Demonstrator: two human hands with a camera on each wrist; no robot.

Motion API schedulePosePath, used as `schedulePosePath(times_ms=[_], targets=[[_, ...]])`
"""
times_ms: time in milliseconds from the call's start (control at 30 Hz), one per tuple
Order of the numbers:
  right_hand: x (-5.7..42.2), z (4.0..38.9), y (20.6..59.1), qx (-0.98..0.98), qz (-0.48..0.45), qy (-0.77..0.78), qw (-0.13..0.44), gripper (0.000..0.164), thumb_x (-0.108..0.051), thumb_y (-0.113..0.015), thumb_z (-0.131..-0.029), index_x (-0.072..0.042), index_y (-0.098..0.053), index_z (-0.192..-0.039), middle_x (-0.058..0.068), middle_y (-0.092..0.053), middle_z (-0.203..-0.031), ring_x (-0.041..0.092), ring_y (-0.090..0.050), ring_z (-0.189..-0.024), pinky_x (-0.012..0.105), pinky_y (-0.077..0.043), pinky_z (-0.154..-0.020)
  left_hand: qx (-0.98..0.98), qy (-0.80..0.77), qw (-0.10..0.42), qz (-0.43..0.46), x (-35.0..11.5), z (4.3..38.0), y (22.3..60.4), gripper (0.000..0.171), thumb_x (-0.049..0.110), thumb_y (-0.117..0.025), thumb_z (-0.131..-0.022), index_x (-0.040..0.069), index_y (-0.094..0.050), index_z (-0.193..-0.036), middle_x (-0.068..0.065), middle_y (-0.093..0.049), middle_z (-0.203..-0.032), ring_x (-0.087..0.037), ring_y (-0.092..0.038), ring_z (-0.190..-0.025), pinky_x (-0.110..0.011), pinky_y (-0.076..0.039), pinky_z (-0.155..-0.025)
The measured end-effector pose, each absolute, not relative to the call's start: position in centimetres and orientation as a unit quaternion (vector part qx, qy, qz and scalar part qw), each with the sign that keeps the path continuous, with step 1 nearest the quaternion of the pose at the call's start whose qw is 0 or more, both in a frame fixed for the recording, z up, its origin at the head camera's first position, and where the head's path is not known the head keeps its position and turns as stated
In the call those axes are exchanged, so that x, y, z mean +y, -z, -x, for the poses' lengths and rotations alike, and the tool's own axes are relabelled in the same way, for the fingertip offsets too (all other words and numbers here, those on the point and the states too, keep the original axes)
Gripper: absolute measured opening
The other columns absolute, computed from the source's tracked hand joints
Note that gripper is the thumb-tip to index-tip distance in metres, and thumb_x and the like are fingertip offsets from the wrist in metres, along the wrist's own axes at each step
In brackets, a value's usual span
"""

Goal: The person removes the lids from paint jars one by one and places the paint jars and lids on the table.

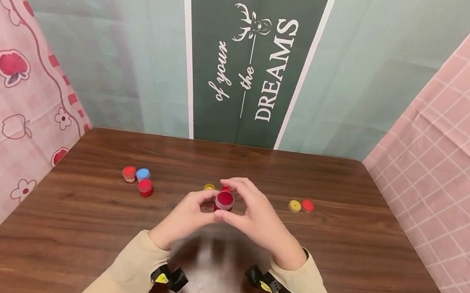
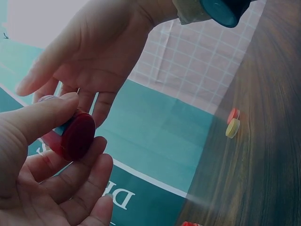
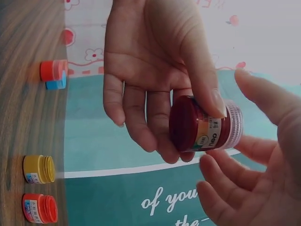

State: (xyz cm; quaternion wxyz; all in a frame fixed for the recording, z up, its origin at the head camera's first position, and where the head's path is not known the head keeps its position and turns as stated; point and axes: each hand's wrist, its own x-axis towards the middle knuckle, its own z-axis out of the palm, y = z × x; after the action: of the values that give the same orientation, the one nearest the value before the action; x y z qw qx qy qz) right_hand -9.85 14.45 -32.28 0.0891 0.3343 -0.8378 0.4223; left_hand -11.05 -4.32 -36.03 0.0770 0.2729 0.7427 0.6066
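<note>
A small paint jar (image 1: 224, 203) with dark red paint and a clear ribbed lid is held above the table in front of the person. My left hand (image 1: 187, 217) pinches its body between thumb and fingers; the thumb lies across the label in the right wrist view. My right hand (image 1: 259, 219) curves around the lid side with thumb and fingers spread. In the right wrist view, a gap shows between the right thumb and the ribbed lid (image 3: 235, 125). Whether a right finger touches the lid from behind is hard to tell.
Behind the hands stand a lidless yellow jar (image 3: 40, 169) and a lidless red jar (image 3: 40, 208). A yellow lid (image 1: 295, 206) and a red lid (image 1: 307, 206) lie to the right. At left are two red jars (image 1: 145, 187) and a blue jar (image 1: 143, 174).
</note>
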Motion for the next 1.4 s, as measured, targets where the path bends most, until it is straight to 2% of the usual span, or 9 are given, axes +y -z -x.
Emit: schedulePosePath(times_ms=[133,267,500,700,800,933,1067,1167,1400], targets=[[14.31,10.01,32.46,-0.842,-0.321,-0.422,0.101,0.048,-0.016,-0.079,-0.075,-0.007,-0.058,-0.118,-0.002,-0.057,-0.105,0.009,-0.056,-0.095,0.027,-0.049,-0.085,0.742,-0.610,0.079,-0.267,-4.27,11.06,36.10,0.036,0.015,-0.072,-0.082,0.003,-0.062,-0.114,-0.007,-0.064,-0.107,-0.019,-0.061,-0.094,-0.031,-0.050,-0.086],[14.37,9.85,32.31,-0.836,-0.342,-0.422,0.080,0.044,-0.005,-0.071,-0.080,-0.006,-0.057,-0.121,0.000,-0.059,-0.110,0.012,-0.056,-0.093,0.027,-0.050,-0.080,0.740,-0.612,0.083,-0.265,-4.32,11.02,36.14,0.035,0.014,-0.073,-0.081,0.004,-0.063,-0.113,-0.005,-0.063,-0.106,-0.019,-0.060,-0.095,-0.029,-0.049,-0.085],[14.39,9.84,32.35,-0.839,-0.328,-0.424,0.094,0.056,-0.018,-0.079,-0.075,-0.007,-0.054,-0.124,0.001,-0.056,-0.112,0.011,-0.056,-0.098,0.029,-0.048,-0.086,0.738,-0.612,0.077,-0.272,-4.32,11.06,36.20,0.036,0.015,-0.072,-0.082,0.001,-0.062,-0.114,-0.008,-0.064,-0.106,-0.019,-0.061,-0.094,-0.032,-0.049,-0.087],[14.44,9.90,32.41,-0.833,-0.348,-0.421,0.091,0.045,-0.006,-0.072,-0.079,-0.006,-0.055,-0.121,0.001,-0.057,-0.108,0.011,-0.055,-0.095,0.025,-0.051,-0.075,0.738,-0.614,0.084,-0.266,-4.29,11.07,36.27,0.035,0.013,-0.072,-0.082,0.002,-0.062,-0.113,-0.007,-0.064,-0.105,-0.019,-0.061,-0.093,-0.031,-0.050,-0.085],[14.50,9.81,32.29,-0.829,-0.355,-0.425,0.077,0.046,-0.008,-0.071,-0.081,-0.008,-0.054,-0.124,0.000,-0.056,-0.116,0.011,-0.053,-0.099,0.026,-0.050,-0.078,0.737,-0.614,0.083,-0.270,-4.33,11.05,36.27,0.036,0.013,-0.072,-0.082,0.001,-0.061,-0.115,-0.008,-0.064,-0.107,-0.020,-0.061,-0.094,-0.032,-0.049,-0.086],[14.47,9.75,32.22,-0.836,-0.338,-0.423,0.087,0.052,-0.016,-0.077,-0.077,-0.007,-0.055,-0.123,0.000,-0.055,-0.112,0.011,-0.054,-0.099,0.030,-0.048,-0.087,0.735,-0.615,0.081,-0.272,-4.35,10.97,36.18,0.037,0.014,-0.072,-0.083,0.001,-0.061,-0.115,-0.008,-0.064,-0.107,-0.021,-0.061,-0.094,-0.033,-0.049,-0.086],[14.42,9.79,32.38,-0.837,-0.341,-0.420,0.084,0.048,-0.009,-0.074,-0.080,-0.006,-0.055,-0.124,0.001,-0.057,-0.109,0.011,-0.054,-0.096,0.029,-0.049,-0.084,0.737,-0.614,0.089,-0.267,-4.42,10.90,36.13,0.035,0.014,-0.072,-0.082,0.003,-0.062,-0.114,-0.006,-0.063,-0.106,-0.020,-0.060,-0.092,-0.031,-0.050,-0.085],[14.44,9.80,32.43,-0.833,-0.352,-0.420,0.073,0.047,-0.008,-0.071,-0.082,-0.007,-0.053,-0.125,0.001,-0.056,-0.117,0.011,-0.053,-0.099,0.030,-0.048,-0.086,0.739,-0.612,0.088,-0.266,-4.46,10.88,36.07,0.036,0.014,-0.072,-0.082,0.003,-0.062,-0.114,-0.006,-0.064,-0.107,-0.020,-0.060,-0.094,-0.029,-0.049,-0.086],[14.38,9.95,32.50,-0.836,-0.335,-0.424,0.090,0.051,-0.013,-0.077,-0.078,-0.006,-0.055,-0.123,0.000,-0.057,-0.110,0.011,-0.056,-0.096,0.029,-0.048,-0.086,0.743,-0.608,0.076,-0.268,-4.44,10.95,35.94,0.035,0.015,-0.073,-0.081,0.004,-0.063,-0.113,-0.006,-0.064,-0.105,-0.019,-0.061,-0.092,-0.032,-0.050,-0.085]])
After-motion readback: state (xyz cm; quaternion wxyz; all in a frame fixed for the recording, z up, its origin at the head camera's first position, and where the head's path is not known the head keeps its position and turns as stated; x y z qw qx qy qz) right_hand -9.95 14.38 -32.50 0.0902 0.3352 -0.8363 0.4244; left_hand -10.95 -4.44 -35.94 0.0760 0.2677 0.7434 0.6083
